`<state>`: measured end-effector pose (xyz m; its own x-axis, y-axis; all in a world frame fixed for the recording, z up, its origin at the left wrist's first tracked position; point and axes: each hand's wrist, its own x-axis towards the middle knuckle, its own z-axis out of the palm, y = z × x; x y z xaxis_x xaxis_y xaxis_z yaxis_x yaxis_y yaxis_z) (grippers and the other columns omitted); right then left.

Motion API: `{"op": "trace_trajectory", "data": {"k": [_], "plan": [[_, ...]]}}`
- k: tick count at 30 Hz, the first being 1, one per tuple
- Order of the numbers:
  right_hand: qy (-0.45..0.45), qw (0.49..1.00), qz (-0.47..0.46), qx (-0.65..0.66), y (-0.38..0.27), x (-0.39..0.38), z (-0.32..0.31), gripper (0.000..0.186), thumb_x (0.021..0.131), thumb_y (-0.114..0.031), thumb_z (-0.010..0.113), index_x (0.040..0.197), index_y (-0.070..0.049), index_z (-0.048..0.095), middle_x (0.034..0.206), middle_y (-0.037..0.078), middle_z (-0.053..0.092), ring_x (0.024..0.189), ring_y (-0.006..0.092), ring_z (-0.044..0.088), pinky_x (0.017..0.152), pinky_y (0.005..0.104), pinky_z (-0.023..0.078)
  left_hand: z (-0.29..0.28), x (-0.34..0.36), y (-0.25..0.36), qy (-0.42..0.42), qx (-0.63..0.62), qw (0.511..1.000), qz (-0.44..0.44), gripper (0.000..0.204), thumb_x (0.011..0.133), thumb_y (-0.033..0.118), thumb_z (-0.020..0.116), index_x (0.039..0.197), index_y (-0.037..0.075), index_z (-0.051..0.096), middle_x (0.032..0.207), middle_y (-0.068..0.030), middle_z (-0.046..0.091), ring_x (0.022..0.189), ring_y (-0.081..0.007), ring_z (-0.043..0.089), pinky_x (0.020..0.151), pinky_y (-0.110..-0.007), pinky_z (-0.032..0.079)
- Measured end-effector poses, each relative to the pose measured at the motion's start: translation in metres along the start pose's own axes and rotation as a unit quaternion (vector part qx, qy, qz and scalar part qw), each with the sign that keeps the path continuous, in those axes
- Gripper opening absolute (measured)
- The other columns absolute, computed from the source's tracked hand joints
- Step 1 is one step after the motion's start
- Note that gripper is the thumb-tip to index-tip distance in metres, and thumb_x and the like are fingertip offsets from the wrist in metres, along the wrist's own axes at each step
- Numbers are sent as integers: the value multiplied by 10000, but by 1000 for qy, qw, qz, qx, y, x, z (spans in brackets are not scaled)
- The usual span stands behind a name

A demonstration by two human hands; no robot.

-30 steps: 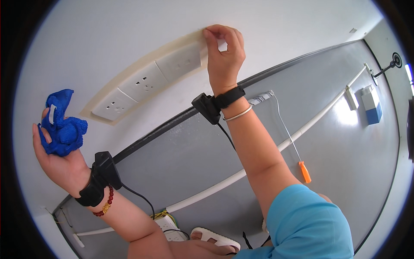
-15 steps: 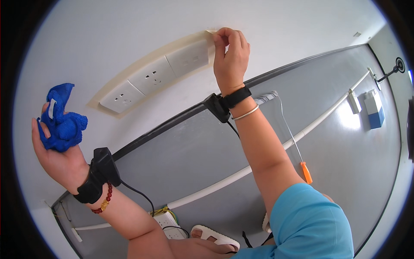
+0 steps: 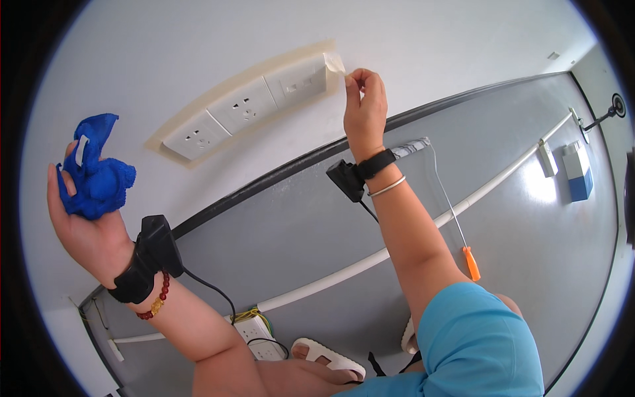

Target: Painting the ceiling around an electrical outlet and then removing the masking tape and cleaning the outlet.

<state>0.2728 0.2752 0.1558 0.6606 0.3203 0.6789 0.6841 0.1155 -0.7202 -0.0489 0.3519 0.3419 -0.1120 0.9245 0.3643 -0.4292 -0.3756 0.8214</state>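
Observation:
My right hand (image 3: pixel 366 106) pinches the loose end of a strip of masking tape (image 3: pixel 335 64) at the right end of a row of white wall sockets (image 3: pixel 242 109). That strip has lifted from the wall and curls toward my fingers. More cream tape (image 3: pixel 264 62) still frames the sockets along their top, bottom and left edges. Off to the left, my left hand (image 3: pixel 92 238) holds a bunched blue cloth (image 3: pixel 102 185) with a white tag, away from the wall plates. Both wrists carry black straps with a black box and cable.
A paint roller with an orange handle (image 3: pixel 471 264) lies on the grey floor (image 3: pixel 317 231), right of my arm. A white conduit (image 3: pixel 331 283) crosses the floor to a power strip (image 3: pixel 261 337). Farther right stands a blue and white carton (image 3: pixel 577 173).
My right hand has drawn down and slightly right, pulling the tape's right strip off the wall plate. The left hand still holds the blue cloth.

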Motion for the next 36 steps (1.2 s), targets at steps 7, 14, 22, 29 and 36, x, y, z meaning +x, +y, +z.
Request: {"op": "trace_trajectory", "data": {"k": [7,14,22,29,36], "plan": [[-64,989,133,-4,22,-39,-6,147,942,-142,573,926,1,543,847,71,569,740,196,503,688,312,436,8,-4,8,15,23,1000,5,190,906,191,601,857,13,561,1099,-179,645,958,-227,602,861,-333,459],[-113,981,154,-43,42,-69,-3,148,935,-153,566,953,-8,544,866,110,587,731,246,544,660,355,449,17,-6,11,6,45,999,-11,281,905,207,605,707,75,457,1077,-172,655,952,-216,603,842,-314,454],[-209,941,155,-215,47,-91,-3,114,928,-149,517,925,-36,529,953,144,619,784,363,594,663,432,477,23,-9,12,2,91,996,-10,245,906,210,593,975,-24,587,1062,-129,661,932,-186,599,838,-323,475],[-283,874,71,-388,28,-88,9,67,879,-109,548,890,-45,531,871,98,610,756,276,649,645,394,492,19,-3,17,-64,100,992,-48,307,913,245,602,1020,-42,602,995,-106,657,852,-145,581,737,-273,457],[-419,779,84,-458,13,-108,9,131,877,-153,574,967,-62,602,893,56,619,775,204,671,679,346,472,39,-19,15,-90,171,980,-50,301,921,286,612,834,-2,616,884,-92,652,688,-108,534,613,-221,421]]}}
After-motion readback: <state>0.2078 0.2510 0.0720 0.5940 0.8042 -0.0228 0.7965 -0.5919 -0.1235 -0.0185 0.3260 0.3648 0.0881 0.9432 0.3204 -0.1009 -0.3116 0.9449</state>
